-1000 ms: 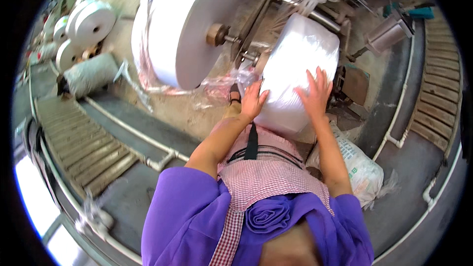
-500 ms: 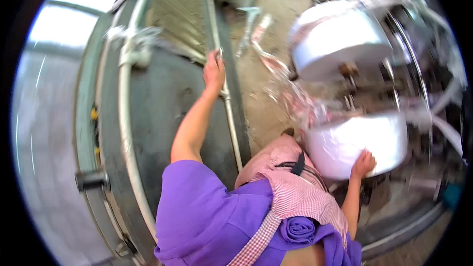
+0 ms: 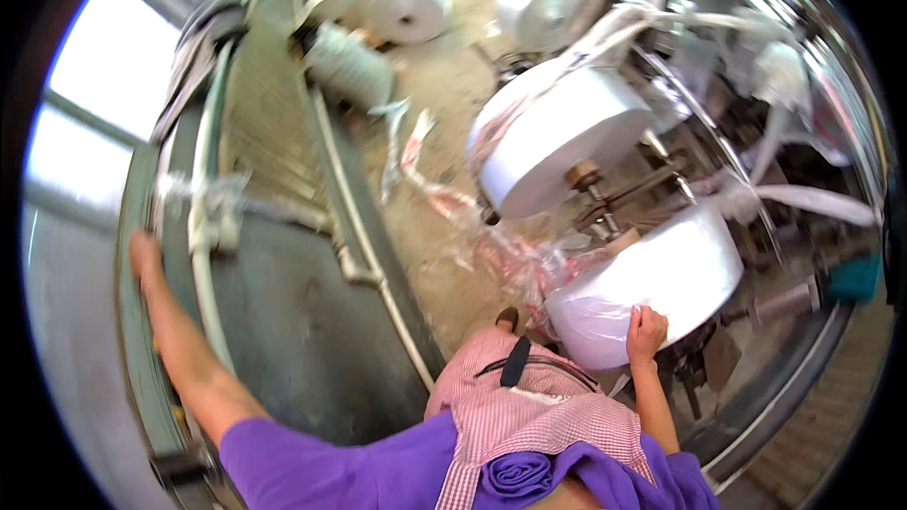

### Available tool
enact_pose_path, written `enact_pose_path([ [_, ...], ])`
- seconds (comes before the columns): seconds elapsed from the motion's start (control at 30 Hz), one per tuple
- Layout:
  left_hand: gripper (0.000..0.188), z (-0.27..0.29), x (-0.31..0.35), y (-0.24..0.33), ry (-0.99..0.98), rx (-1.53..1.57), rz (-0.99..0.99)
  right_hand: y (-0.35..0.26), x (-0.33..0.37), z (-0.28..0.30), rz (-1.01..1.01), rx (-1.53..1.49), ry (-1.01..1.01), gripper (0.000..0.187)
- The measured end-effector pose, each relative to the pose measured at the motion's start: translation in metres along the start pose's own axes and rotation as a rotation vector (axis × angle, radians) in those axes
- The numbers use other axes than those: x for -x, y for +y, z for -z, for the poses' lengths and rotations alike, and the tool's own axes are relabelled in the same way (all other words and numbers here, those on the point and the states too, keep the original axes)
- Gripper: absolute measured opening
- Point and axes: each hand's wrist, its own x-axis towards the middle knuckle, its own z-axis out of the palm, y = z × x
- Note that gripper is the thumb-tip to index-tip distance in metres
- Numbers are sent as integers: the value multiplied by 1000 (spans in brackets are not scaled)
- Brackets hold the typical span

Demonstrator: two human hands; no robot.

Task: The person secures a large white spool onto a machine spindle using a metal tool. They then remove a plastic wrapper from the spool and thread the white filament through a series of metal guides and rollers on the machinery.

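Far out to the left, my left hand (image 3: 144, 257) is at the greenish window ledge (image 3: 142, 331); its fingers are blurred and partly merge with the frame. My right hand (image 3: 647, 334) rests against the front of a white plastic film roll (image 3: 652, 274), fingers curled closed. Whatever those fingers pinch is hidden, though the film beside them is wrinkled. Beyond it a second, larger white film roll (image 3: 557, 132) sits on a spindle (image 3: 593, 191) of the machine, with a twisted strip of film across it.
White pipes (image 3: 383, 307) run along the dark panel on the left. Crumpled clear and reddish film (image 3: 515, 260) lies on the floor between panel and machine. More white rolls (image 3: 408, 5) and a wrapped bundle (image 3: 348, 66) stand farther off. Metal rods (image 3: 704, 123) cross the machine at right.
My left hand has swung from over the pipe across to the window ledge on the left. My right hand stays on the near roll. The view has shifted, showing more of the far rolls.
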Motion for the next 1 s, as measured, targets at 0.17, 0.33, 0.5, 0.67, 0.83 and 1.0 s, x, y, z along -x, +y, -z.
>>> enact_pose_path([
  [0.17,27,50,29,116,463,130,-223,-43,-17,47,-141,-272,-63,28],
  [0.33,25,17,172,307,-122,998,-887,-82,-9,77,-104,-193,-212,29],
  [0.5,51,18,463,429,-1507,959,-1227,-102,20,86,-146,-349,-371,29],
  [0.67,46,95,579,426,-2089,886,-1126,-137,33,99,-46,-571,-685,29],
  [0.83,30,77,570,426,-2266,1013,-979,-130,14,121,196,-985,-459,25],
  [1.0,18,68,537,367,-1886,996,-1105,-84,-37,123,448,-398,-150,53],
])
